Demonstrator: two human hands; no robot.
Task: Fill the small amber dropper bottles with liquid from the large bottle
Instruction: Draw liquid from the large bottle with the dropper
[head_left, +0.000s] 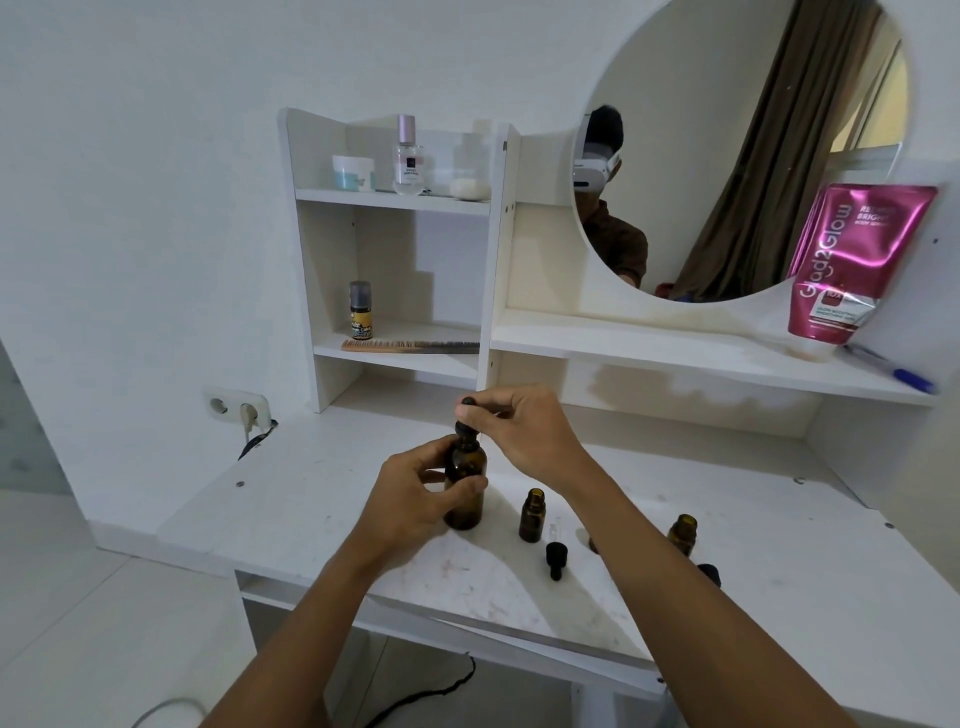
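The large amber bottle (464, 486) stands upright on the white desk (291, 514). My left hand (415, 499) grips its body from the left. My right hand (524, 434) pinches the black dropper cap (466, 422) at the bottle's neck. To the right stand two small amber bottles without caps, one (532, 515) close to the large bottle and another (682, 533) partly hidden behind my right forearm. A loose black dropper cap (555, 558) lies on the desk between them. A second black cap (709, 571) peeks out beside my forearm.
A white shelf unit (395, 197) behind the desk holds cosmetics, a small dark bottle (360, 310) and a comb (410, 345). A round mirror (727, 145), a pink pouch (852, 260) and a blue pen (893, 370) are at the right. A wall socket (239, 408) sits at the left.
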